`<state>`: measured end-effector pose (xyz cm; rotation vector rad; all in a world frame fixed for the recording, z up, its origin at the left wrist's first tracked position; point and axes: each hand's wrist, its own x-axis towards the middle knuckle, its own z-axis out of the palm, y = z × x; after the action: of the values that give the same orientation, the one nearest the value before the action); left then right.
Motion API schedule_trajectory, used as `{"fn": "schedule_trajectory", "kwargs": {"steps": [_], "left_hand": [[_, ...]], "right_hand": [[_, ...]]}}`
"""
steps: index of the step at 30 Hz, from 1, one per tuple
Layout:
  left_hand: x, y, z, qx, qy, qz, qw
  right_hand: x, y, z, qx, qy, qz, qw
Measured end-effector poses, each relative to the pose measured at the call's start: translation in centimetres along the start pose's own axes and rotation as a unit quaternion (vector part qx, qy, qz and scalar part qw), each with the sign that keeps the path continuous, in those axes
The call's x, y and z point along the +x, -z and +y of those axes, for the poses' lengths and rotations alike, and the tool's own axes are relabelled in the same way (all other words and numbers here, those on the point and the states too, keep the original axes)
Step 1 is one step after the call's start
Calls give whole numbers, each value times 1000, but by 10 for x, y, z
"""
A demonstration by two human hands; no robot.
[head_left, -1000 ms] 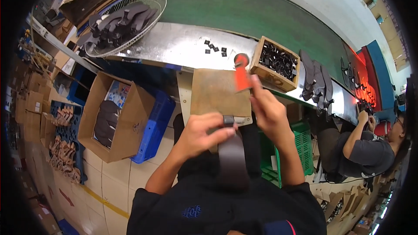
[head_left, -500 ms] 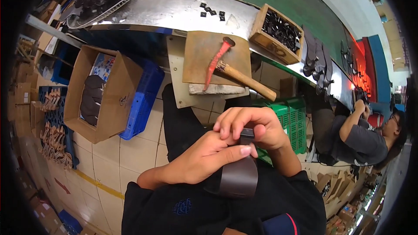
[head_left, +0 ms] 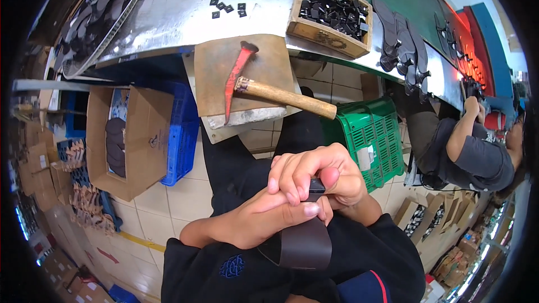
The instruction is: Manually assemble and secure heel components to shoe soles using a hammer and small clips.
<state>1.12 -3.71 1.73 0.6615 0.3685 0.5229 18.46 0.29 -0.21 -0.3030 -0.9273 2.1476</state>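
Close to my body, both hands hold a dark brown heeled shoe sole (head_left: pixel 306 246), its wide curved end hanging toward my lap. My left hand (head_left: pixel 264 216) is wrapped around it with the thumb laid across. Over the narrow heel end, the fingers of my right hand (head_left: pixel 328 177) are curled, thumb pressed beside a small black heel tip (head_left: pixel 316 186). The fingers cover much of the heel. Farther off, a hammer (head_left: pixel 286 97) with a red head and wooden handle lies on a brown pad (head_left: pixel 210 73), touched by neither hand.
A wooden box (head_left: pixel 328 39) of small black pieces stands on the metal bench (head_left: pixel 168 22), near several loose black squares (head_left: pixel 222 6). Heeled soles (head_left: pixel 407 50) lie to the right. A green crate (head_left: pixel 373 140), cardboard box (head_left: pixel 149 140) and co-worker (head_left: pixel 477 146) are around me.
My view has shifted, so the bench and hammer sit farther left. Both hands keep their hold on the sole; the right fingers have closed farther over the heel end.
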Motion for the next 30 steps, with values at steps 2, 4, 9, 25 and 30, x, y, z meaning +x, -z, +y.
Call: {"fn": "schedule_trajectory", "kwargs": {"steps": [2, 4, 9, 25, 30], "left_hand": [[12, 3, 5, -26, 38, -3, 999], [24, 9, 1, -45, 29, -3, 999], [29, 21, 30, 296, -211, 332, 871], [-128, 284, 198, 604, -250, 732, 191], [36, 114, 119, 636, -373, 490, 464]], "right_hand": [[-7, 6, -3, -13, 21, 38, 999], [-15, 22, -3, -56, -10, 85, 995], [-2, 76, -40, -370, 78, 109, 919], [7, 295, -190, -817, 15, 375, 438], [64, 200, -198, -187, 242, 387, 870]]}}
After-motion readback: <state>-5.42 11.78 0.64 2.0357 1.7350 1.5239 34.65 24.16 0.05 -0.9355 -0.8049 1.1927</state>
